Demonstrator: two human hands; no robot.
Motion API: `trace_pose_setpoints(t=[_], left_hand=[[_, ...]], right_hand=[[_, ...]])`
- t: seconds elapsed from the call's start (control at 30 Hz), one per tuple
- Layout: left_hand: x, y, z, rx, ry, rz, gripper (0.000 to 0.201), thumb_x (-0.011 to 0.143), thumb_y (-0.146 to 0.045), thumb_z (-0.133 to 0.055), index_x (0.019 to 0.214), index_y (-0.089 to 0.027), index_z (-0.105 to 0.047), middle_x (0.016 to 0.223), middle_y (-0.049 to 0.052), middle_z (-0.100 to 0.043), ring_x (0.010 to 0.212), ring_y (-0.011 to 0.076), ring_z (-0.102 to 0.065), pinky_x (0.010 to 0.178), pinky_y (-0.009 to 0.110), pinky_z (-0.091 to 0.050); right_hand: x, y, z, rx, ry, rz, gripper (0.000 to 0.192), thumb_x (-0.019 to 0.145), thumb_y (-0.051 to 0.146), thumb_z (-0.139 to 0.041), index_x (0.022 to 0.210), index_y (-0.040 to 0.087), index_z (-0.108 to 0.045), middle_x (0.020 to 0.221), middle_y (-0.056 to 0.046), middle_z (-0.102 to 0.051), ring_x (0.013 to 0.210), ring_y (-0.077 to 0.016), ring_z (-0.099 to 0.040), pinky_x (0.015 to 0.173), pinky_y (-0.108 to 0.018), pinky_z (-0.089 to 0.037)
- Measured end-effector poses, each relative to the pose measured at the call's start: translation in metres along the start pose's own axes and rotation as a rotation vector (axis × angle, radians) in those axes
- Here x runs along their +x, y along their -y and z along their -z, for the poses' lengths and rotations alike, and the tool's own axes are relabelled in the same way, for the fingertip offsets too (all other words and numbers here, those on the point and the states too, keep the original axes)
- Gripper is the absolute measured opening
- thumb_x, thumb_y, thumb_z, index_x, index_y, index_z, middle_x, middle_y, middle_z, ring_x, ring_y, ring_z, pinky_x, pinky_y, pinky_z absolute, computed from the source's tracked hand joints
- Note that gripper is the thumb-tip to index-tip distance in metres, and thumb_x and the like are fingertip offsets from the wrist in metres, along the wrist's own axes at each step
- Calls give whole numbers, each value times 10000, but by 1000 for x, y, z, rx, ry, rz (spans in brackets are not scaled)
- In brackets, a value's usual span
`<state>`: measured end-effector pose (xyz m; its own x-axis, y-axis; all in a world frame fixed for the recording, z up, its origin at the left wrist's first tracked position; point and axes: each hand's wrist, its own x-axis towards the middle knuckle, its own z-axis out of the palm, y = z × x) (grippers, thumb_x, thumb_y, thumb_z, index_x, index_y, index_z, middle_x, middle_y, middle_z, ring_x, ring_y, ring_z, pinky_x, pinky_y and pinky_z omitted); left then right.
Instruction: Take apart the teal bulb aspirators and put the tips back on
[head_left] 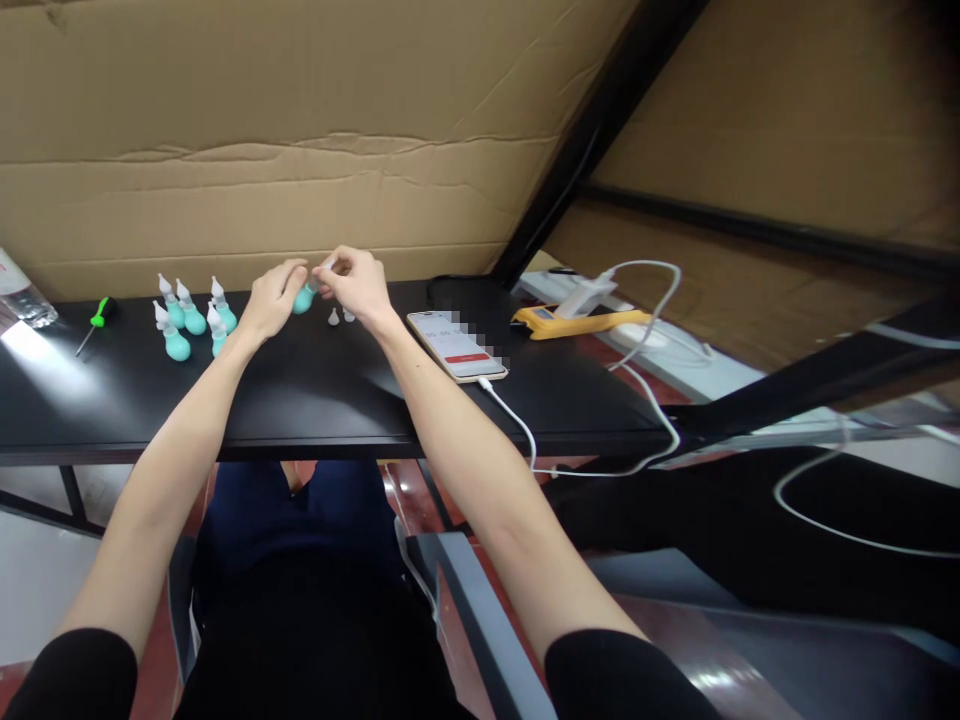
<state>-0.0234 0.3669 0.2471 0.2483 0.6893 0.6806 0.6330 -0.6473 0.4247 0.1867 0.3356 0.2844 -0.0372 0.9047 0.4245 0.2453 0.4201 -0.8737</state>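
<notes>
My left hand (276, 298) is closed on the teal bulb of a nasal aspirator (303, 299), held just above the black table (322, 400). Against that aspirator's upper end, my right hand (356, 285) pinches a pale tip, mostly covered by the fingers. Small white tips (334, 317) stand on the table just below my right hand, one partly hidden by it. To the left of my left hand, several nasal aspirators (177, 345) with teal bulbs and clear pointed tips stand upright in a group.
A green-handled screwdriver (99, 318) and a clear bottle (26, 295) lie at the left. Right of my hands is a phone (457, 345) on a white cable (525, 425). A yellow power strip (577, 322) lies farther right. Cardboard (285, 200) walls the back.
</notes>
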Motion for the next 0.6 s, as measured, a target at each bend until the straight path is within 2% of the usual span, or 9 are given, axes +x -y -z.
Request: trace_pose_setpoints(t=[0.07,0.13,0.23,0.37,0.43,0.5,0.53,0.6], left_hand=[[-1,-13,1,-31,76,-61,584,1232,-753,-523,1421,-259,-771,1379,168,-909,1321,342,-862,1197,473,-637],[-2,-18,0,-25,118,-69,510,1218,-681,-586,1450,-251,-734,1369,165,-912,1284,348,-877,1147,455,-651],[-3,-16,2,30,130,-71,376,1207,-548,-602,1422,-262,-717,1351,152,-909,1254,352,-883,1107,444,-650],[-4,-18,7,64,120,-140,294,1167,-387,-590,1395,-256,-721,1375,144,-897,1250,322,-867,1122,427,-639],[-6,-24,9,97,125,-159,301,1137,-343,-608,1395,-245,-730,1386,149,-895,1278,329,-860,1129,433,-636],[-9,-30,10,146,139,-149,316,1133,-341,-617,1403,-238,-743,1386,153,-897,1284,346,-862,1117,446,-639],[-10,-33,10,171,149,-138,321,1141,-350,-614,1407,-235,-752,1383,156,-900,1276,354,-866,1109,453,-642],[-13,-35,10,213,170,-115,331,1153,-371,-614,1407,-233,-775,1371,161,-907,1248,367,-876,1094,466,-650]], right_hand=[[0,0,0,105,40,-10,350,1032,338,-961,856,267,-667,881,-23,-803,851,-220,-850,944,-386,-781],[1,-1,0,212,83,-39,399,1034,342,-979,848,265,-635,888,-17,-801,830,-198,-840,897,-352,-778],[4,-2,0,350,134,-111,374,1071,286,-915,848,259,-616,861,-15,-797,809,-188,-845,848,-321,-772],[7,-3,7,398,111,-173,381,1179,374,-789,849,257,-640,797,-29,-771,805,-198,-846,871,-322,-766],[7,-2,16,251,61,-162,397,1209,354,-733,832,258,-656,778,-36,-765,829,-215,-849,911,-344,-761],[7,-2,26,-44,29,-103,387,1181,263,-740,797,253,-694,747,-44,-756,887,-249,-856,991,-386,-747],[7,-2,30,-204,41,-69,378,1152,219,-764,777,248,-720,728,-49,-752,913,-269,-857,1029,-409,-736],[5,-2,34,-450,144,-30,332,1077,156,-833,759,233,-782,707,-57,-760,941,-300,-859,1072,-442,-714]])
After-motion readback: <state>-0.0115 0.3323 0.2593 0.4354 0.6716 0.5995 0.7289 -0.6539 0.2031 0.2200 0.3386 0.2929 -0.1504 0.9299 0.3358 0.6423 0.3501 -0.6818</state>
